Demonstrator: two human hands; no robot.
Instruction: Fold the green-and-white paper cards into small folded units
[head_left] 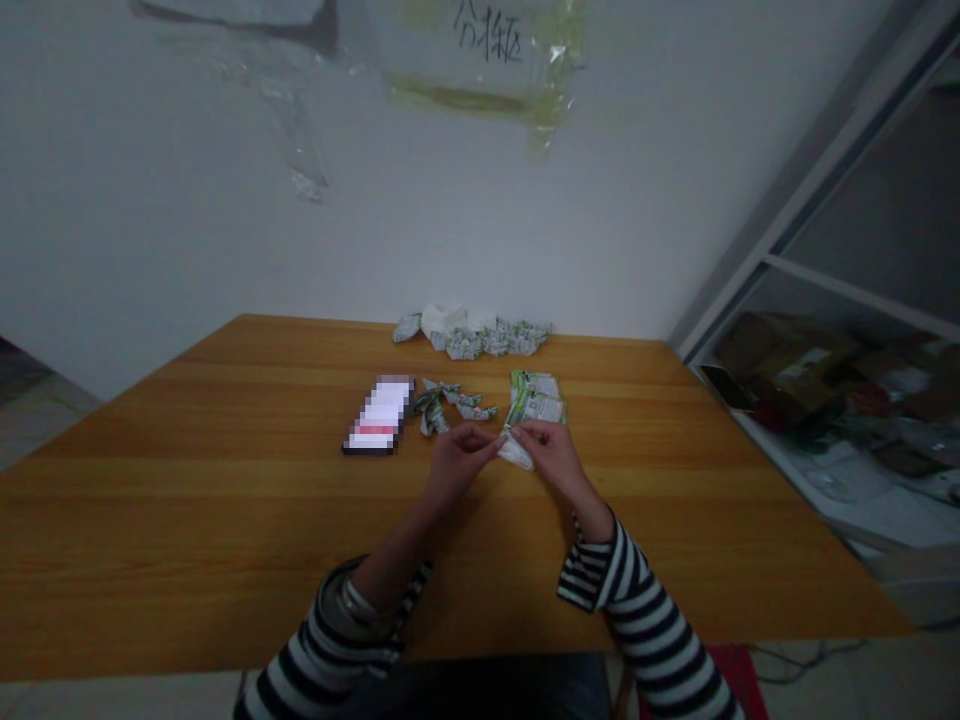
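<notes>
Fingers of the left hand (460,462) and right hand (553,458) pinch a whitish paper piece (517,453) over the worktop (247,510), apparently part-worked, with folded printed pieces (432,412) seemingly finished and flat green-printed sheets (538,406) beyond probably remaining.

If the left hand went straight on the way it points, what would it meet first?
The small white piece that it seems to touch, then probably the right hand; depth is unclear.
</notes>
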